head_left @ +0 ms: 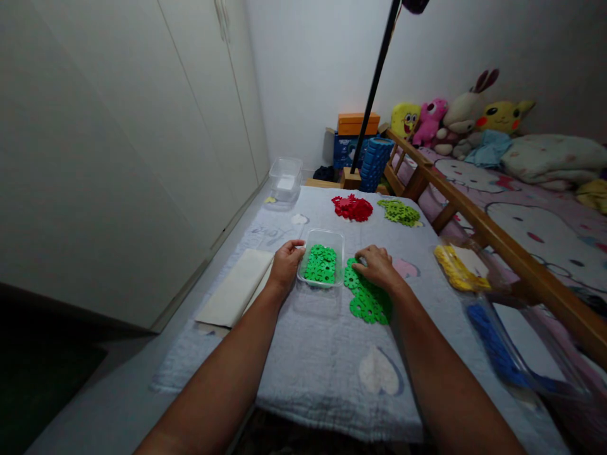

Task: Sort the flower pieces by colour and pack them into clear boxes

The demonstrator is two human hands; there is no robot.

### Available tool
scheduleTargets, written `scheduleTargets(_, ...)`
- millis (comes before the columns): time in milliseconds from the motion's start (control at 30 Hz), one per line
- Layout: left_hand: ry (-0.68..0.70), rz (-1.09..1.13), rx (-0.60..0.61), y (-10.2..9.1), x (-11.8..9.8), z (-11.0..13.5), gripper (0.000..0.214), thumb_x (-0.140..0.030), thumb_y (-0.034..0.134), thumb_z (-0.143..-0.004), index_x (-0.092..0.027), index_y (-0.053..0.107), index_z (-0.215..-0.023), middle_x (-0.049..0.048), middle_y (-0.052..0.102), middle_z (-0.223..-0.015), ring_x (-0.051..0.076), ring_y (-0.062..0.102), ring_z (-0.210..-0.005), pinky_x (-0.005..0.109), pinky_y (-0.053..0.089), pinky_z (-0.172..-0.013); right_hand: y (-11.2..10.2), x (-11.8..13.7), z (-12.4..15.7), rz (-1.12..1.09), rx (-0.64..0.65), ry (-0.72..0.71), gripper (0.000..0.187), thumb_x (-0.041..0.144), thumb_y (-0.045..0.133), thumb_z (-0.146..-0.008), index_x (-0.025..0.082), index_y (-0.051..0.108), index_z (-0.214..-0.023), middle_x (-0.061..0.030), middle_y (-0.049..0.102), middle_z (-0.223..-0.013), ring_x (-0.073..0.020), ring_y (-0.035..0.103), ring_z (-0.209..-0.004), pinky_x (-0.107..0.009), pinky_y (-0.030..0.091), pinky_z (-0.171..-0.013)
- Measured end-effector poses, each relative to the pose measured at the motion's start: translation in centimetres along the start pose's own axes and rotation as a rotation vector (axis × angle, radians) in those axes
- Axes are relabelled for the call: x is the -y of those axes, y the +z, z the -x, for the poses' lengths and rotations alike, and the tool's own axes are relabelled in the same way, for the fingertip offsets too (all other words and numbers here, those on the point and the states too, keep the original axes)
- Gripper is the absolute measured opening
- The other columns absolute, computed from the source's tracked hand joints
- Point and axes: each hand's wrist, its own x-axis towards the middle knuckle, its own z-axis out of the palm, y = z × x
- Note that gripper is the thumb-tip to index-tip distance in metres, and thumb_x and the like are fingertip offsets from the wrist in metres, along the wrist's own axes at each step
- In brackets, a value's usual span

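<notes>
A clear plastic container point(324, 282) stands on the cloth-covered table, with green snowflake-shaped discs point(321, 263) inside it. My left hand point(286, 262) grips its left wall near the rim, thumb and fingers close together. To the right of the container lies a loose pile of the same green discs point(367, 303). Over the top of that pile is my right hand point(378, 266), its fingers bent down and closing on a green disc at the pile's left edge. The palm hides part of the pile.
Red discs point(351, 207) and light-green discs point(399, 213) lie farther back. Clear containers point(286, 177) stand at the far left corner. A cream folded sheet point(234, 285) is at left. Bags of yellow pieces point(459, 268) and blue pieces point(497, 344) lie by the wooden bed rail point(493, 243).
</notes>
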Motion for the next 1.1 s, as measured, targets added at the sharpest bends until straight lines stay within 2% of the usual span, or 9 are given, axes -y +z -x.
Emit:
scheduleTargets(167,-0.003,0.014,0.001,0.1,0.0,0.0,0.039,-0.034,0.073,-0.061,-0.016,0.064,-0.093,-0.0072,0.052,-0.057,0.009,0.044,-0.050,0.022,0.031,-0.050,0.8,-1.3,-0.9,-0.173,-0.026,-0.039,0.017,0.030,0.071,-0.078,0.020,0.071,-0.092,-0.0095,0.068,-0.108,-0.0259,0.056,-0.104,-0.036,0.040,-0.086)
scheduleTargets(267,-0.011,0.023,0.013,0.1,0.0,0.0,0.040,-0.035,0.073,-0.060,-0.016,0.063,-0.094,-0.0061,0.055,-0.059,0.010,0.045,-0.051,0.022,0.033,-0.051,1.0,-1.9,-0.9,-0.428,-0.019,-0.085,0.015,0.028,0.070,-0.071,0.020,0.064,-0.082,-0.0031,0.066,-0.090,-0.0193,0.058,-0.085,-0.030,0.042,-0.077)
scheduleTargets(400,-0.007,0.028,0.005,0.1,0.1,-0.1,0.039,-0.033,0.073,-0.060,-0.016,0.063,-0.093,-0.0064,0.056,-0.059,0.009,0.045,-0.051,0.022,0.033,-0.051,0.3,-1.9,-0.4,-0.725,0.041,-0.092,0.017,0.035,0.066,-0.068,0.021,0.057,-0.073,0.0024,0.057,-0.070,-0.0144,0.050,-0.065,-0.027,0.039,-0.063)
scheduleTargets(533,-0.014,0.039,0.008,0.1,0.1,-0.1,0.039,-0.033,0.074,-0.060,-0.016,0.063,-0.093,-0.0067,0.056,-0.058,0.009,0.046,-0.050,0.022,0.034,-0.050,-0.5,-1.8,0.0,-0.820,0.019,-0.065,0.024,0.041,0.068,-0.063,0.021,0.056,-0.068,0.0039,0.054,-0.064,-0.0130,0.046,-0.060,-0.027,0.038,-0.060)
scheduleTargets(600,-0.017,0.041,0.013,0.1,0.1,-0.1,0.039,-0.034,0.074,-0.060,-0.016,0.063,-0.093,-0.0067,0.056,-0.058,0.009,0.046,-0.050,0.022,0.034,-0.050,-0.9,-1.8,0.1,-0.828,-0.051,-0.059,0.026,0.044,0.069,-0.064,0.021,0.056,-0.067,0.0034,0.054,-0.064,-0.0135,0.047,-0.061,-0.028,0.039,-0.061)
scheduleTargets(733,-0.012,0.036,0.018,0.1,0.2,-0.1,0.039,-0.034,0.074,-0.061,-0.016,0.064,-0.093,-0.0070,0.055,-0.057,0.009,0.045,-0.049,0.022,0.033,-0.050,-1.9,-0.8,-0.2,-0.806,-0.320,-0.084,0.024,0.044,0.066,-0.071,0.022,0.057,-0.070,0.0005,0.059,-0.070,-0.0166,0.053,-0.069,-0.030,0.043,-0.069)
scheduleTargets(800,-0.005,0.027,0.014,0.0,0.2,-0.1,0.038,-0.033,0.074,-0.062,-0.016,0.064,-0.093,-0.0071,0.055,-0.057,0.009,0.045,-0.049,0.022,0.032,-0.050,-2.6,0.5,-0.5,-0.746,-0.368,-0.140,0.018,0.039,0.064,-0.075,0.022,0.059,-0.075,-0.0015,0.064,-0.077,-0.0183,0.057,-0.076,-0.032,0.045,-0.075)
scheduleTargets(933,-0.011,0.014,0.009,0.1,0.1,-0.1,0.036,-0.033,0.073,-0.062,-0.016,0.064,-0.093,-0.0070,0.053,-0.057,0.009,0.043,-0.050,0.022,0.031,-0.051,-3.7,4.1,-1.6,-0.474,-0.293,-0.243,0.007,0.026,0.063,-0.082,0.021,0.067,-0.083,-0.0038,0.072,-0.087,-0.0210,0.061,-0.090,-0.035,0.042,-0.086)
scheduleTargets(1100,-0.011,0.027,0.013,0.2,-0.1,0.1,0.037,-0.032,0.072,-0.061,-0.015,0.064,-0.093,-0.0066,0.055,-0.058,0.009,0.044,-0.050,0.022,0.032,-0.051,-3.6,7.9,-3.1,-0.053,-0.115,-0.231,0.018,0.018,0.058,-0.089,0.022,0.075,-0.093,-0.0067,0.077,-0.095,-0.0250,0.060,-0.100,-0.039,0.033,-0.089)
